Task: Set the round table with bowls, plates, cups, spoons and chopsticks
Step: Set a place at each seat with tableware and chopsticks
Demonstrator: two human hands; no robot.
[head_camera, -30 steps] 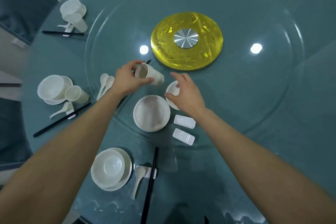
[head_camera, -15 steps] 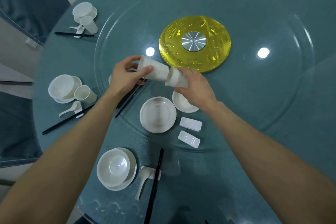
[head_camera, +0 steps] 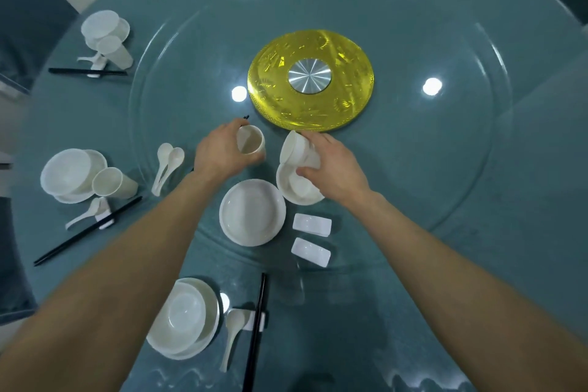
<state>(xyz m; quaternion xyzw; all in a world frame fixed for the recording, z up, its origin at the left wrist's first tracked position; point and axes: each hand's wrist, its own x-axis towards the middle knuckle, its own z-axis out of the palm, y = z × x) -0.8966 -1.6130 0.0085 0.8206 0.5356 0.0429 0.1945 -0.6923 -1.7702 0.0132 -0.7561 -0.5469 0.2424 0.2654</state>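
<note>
My left hand point(head_camera: 219, 154) grips a white cup point(head_camera: 250, 143) with its mouth turned toward me, over the glass turntable point(head_camera: 413, 188). My right hand point(head_camera: 331, 165) grips a second white cup point(head_camera: 296, 149), tilted on its side above a white bowl point(head_camera: 294, 192). A white plate point(head_camera: 252, 212) lies just in front of both hands. Two white chopstick rests point(head_camera: 312, 224) lie to the plate's right. Two loose spoons point(head_camera: 167, 162) lie to the left of my left hand. Black chopsticks point(head_camera: 245, 117) show only a tip beyond my left hand.
Near me is a setting with bowl on plate point(head_camera: 183, 318), spoon point(head_camera: 232, 332) and chopsticks point(head_camera: 255, 331). Two more settings with cups point(head_camera: 113, 183) point(head_camera: 114, 51) lie along the left rim. A yellow disc point(head_camera: 310, 79) marks the turntable's centre. Chairs point(head_camera: 28, 16) stand at left.
The two stacked cups have come apart: my left hand now holds one upright-ish cup, my right hand holds the other and has lowered it over the bowl.
</note>
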